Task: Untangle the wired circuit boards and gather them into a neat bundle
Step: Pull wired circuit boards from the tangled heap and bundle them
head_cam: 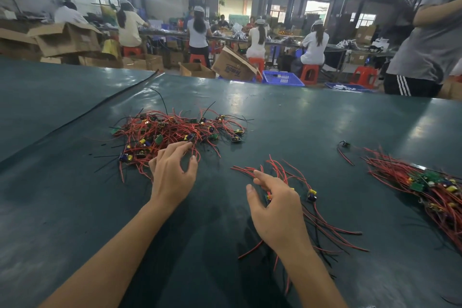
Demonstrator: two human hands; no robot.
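Note:
A tangled heap of small circuit boards with red and black wires (pixel 175 132) lies on the dark green table (pixel 312 127), ahead and to the left. My left hand (pixel 172 172) reaches into the heap's near edge, fingers spread, fingertips touching wires, gripping nothing that I can see. My right hand (pixel 275 210) hovers with fingers apart over a small group of wired boards (pixel 310 195) laid out with wires running toward me; a board shows under its palm. A straightened bundle of wired boards (pixel 430 190) lies at the far right.
A single loose black part with wires (pixel 344 147) lies between the small group and the right bundle. A seam (pixel 75 120) runs diagonally across the table at left. A person in a grey shirt (pixel 425 40) stands at the table's far right edge. Workers, boxes and stools are behind.

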